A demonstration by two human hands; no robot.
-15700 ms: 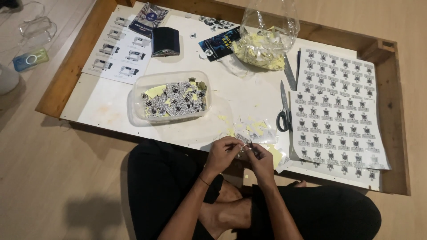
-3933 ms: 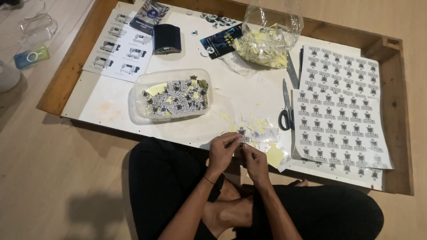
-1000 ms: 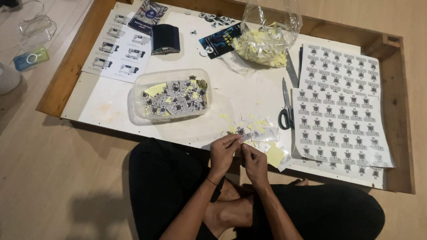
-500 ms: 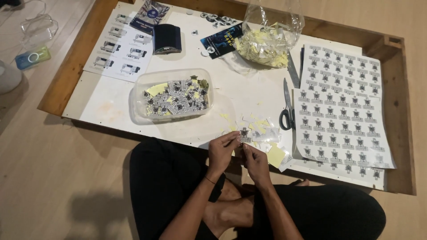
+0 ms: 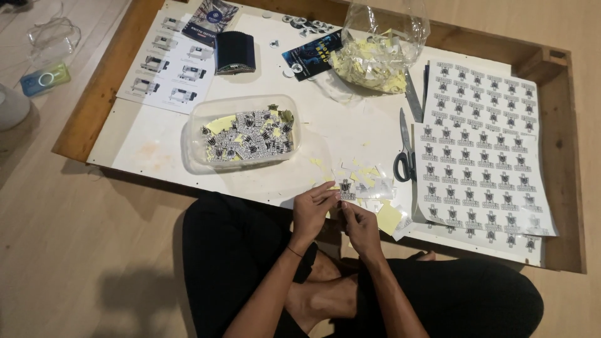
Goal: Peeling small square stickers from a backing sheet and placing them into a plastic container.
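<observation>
Fingers [image 5: 328, 191] of both hands pinch one small black-and-white sticker [image 5: 347, 189] at the near edge of the bench [image 5: 150, 141].

Left hand [image 5: 313, 209] and right hand [image 5: 361, 224] meet on the sticker, fingertips clamped on its edges, just in front of the scatter of yellow backing scraps [image 5: 369, 178]. To my eye, peeling goes best with one hand holding the piece flat while a nail of the other lifts a corner slowly, so the print does not crease. Left of the sticker stands a clear plastic tub [image 5: 241, 133] of cut stickers; right of it lie scissors [image 5: 405, 156] and printed sticker sheets [image 5: 482, 144]. Beyond it, a clear bag of yellow scraps [image 5: 375, 53]. The low white bench has a wooden frame and sits on a pale wood floor [image 5: 75, 250], where the person sits cross-legged.
</observation>
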